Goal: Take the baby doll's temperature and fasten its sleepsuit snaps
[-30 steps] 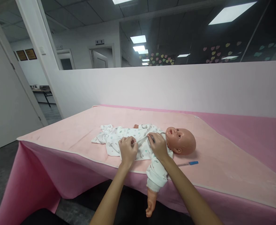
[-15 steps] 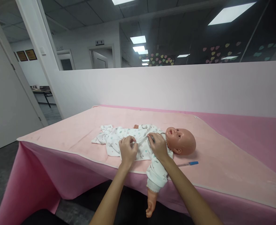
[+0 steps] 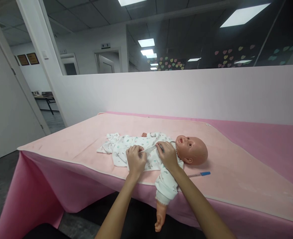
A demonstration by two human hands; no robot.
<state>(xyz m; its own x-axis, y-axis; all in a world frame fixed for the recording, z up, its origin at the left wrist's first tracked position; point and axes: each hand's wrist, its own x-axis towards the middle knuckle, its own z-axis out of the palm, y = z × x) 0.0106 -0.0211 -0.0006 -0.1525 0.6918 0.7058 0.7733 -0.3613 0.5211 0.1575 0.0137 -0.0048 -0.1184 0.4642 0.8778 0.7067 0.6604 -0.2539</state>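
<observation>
A baby doll [image 3: 197, 151] lies on its back on the pink-covered table, its head to the right. It wears a white printed baby outfit [image 3: 121, 156], and one sleeved arm hangs over the near table edge. My left hand [image 3: 136, 159] is closed in a pinch on the front of the outfit at the doll's belly. Closer to the doll's neck, my right hand [image 3: 166, 153] pinches the same fabric. A stretch of white cloth runs taut between my two hands. My fingers partly hide the exact spots they grip.
A blue-capped pen [image 3: 202, 174] lies beside the doll's head, partly behind my right forearm. The peach blanket [image 3: 236, 179] covers the table over a pink cloth [image 3: 265, 142]. A white low wall [image 3: 173, 94] with glass above stands behind; a door [image 3: 9, 99] is at left.
The fabric between my hands is drawn straighter and tighter than before. Both hands have barely shifted, and the doll lies as it did.
</observation>
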